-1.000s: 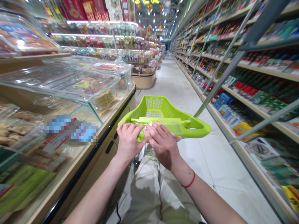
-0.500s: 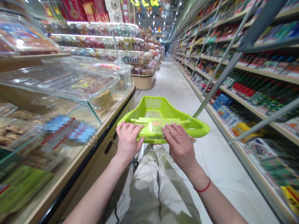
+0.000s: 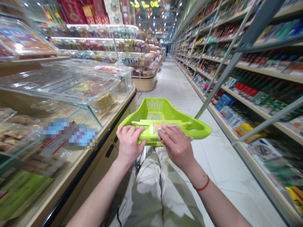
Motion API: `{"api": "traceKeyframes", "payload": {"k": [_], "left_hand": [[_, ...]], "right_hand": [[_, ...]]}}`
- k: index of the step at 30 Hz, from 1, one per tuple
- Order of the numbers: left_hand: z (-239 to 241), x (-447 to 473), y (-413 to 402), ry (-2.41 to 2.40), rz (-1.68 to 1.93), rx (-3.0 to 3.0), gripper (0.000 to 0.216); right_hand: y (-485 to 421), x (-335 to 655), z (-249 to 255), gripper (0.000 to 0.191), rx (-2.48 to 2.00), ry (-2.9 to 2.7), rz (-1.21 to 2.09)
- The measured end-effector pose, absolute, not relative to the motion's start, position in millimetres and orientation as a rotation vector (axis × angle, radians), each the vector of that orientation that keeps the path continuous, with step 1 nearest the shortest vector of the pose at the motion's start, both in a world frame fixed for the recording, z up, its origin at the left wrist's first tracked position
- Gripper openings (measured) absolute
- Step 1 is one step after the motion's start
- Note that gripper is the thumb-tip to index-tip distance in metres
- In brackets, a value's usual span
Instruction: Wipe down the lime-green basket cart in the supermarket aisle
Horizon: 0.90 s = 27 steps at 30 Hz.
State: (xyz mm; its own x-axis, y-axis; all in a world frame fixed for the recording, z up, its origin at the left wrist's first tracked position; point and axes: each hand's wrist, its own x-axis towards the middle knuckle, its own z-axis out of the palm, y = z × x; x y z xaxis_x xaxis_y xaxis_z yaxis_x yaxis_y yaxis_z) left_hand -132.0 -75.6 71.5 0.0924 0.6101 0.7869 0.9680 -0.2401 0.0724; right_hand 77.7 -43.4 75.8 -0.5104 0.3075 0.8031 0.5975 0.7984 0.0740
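A bright green shopping cart (image 3: 155,105) with a perforated basket stands in front of my legs. My left hand (image 3: 129,138) is closed over the left part of its green handle (image 3: 201,132), fingers curled across the top. My right hand (image 3: 178,143), a red string on its wrist, lies over the middle of the handle with fingers bent across a label (image 3: 155,126). Something small and whitish shows at the right fingertips and beside that hand. Most of it is hidden under the palm, and I cannot make out what it is.
A display counter (image 3: 92,97) with clear lids and packed food runs along the left. Tall shelves (image 3: 267,116) of packaged goods line the right, with a metal ladder (image 3: 217,85) leaning before them. A tiled aisle (image 3: 163,75) leads ahead between the shelves and more displays.
My right hand has slid a little to the left along the cart handle, over the label. My left hand keeps its place. The surroundings have shifted only slightly in view.
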Motion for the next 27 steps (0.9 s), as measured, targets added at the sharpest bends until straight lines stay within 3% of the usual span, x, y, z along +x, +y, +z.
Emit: {"api": "traceKeyframes", "payload": {"k": [5, 11, 17, 23, 27], "left_hand": [[71, -132, -75, -1.533, -1.016, -1.899, 0.036], [71, -129, -75, -1.537, -1.007, -1.877, 0.035], [72, -128, -76, -1.527, -1.028, -1.851, 0.013], [72, -132, -76, -1.540, -0.989, -1.906, 0.034], [72, -133, -76, -1.542, -1.001, -1.910, 0.035]], "right_hand": [[-43, 109, 73, 0.037, -0.811, -2.013, -0.392], [-56, 59, 79, 0.032, -0.804, -2.078, -0.444], [-53, 16, 88, 0.030, -0.719, -2.140, -0.427], [-45, 47, 95, 0.027, -0.853, -2.104, -0.321], [-37, 83, 95, 0.027, -1.016, -1.990, -0.316]]}}
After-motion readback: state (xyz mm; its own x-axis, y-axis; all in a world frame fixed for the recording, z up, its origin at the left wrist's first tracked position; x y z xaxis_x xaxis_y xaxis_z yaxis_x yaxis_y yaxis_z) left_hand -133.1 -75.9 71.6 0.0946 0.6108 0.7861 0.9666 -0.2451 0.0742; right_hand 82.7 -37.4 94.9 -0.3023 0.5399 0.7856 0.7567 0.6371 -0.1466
